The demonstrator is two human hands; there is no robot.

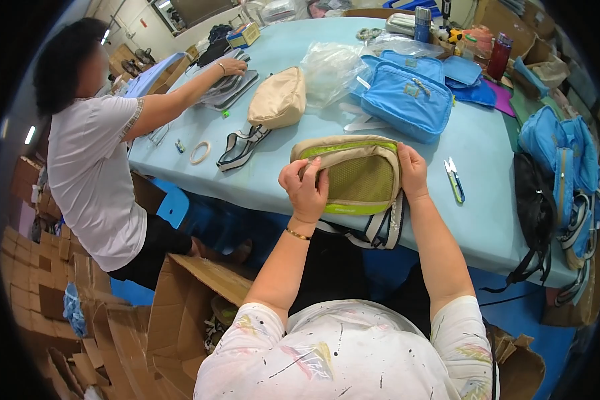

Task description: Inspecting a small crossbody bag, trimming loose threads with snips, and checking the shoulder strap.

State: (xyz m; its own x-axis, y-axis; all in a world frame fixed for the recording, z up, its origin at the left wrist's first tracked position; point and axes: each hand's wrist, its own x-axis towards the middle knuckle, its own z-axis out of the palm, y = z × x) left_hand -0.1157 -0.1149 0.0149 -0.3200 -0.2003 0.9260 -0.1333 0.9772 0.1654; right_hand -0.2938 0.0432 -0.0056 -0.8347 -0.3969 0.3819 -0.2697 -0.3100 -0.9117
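Between my two hands is a small beige and lime-green bag (360, 181) with a mesh front pocket, held up at the table's near edge. My left hand (305, 189) is closed on its left side, with thumb and fingers over the front. At the upper right corner, my right hand (412, 172) grips the edge. A dark strap with pale edging (383, 230) hangs from the bag below the table edge. Just beyond it lies a beige bag (280, 98) with its striped strap (241, 147). Thread snips (455, 180) rest to the right of my right hand.
Blue bags (407, 93) and a clear plastic bag (330, 72) lie farther back on the blue-covered table (487, 227). A black bag (535, 207) hangs over the right edge. At left, a person (93, 133) reaches toward dark flat pieces. An open cardboard box (187, 300) stands below.
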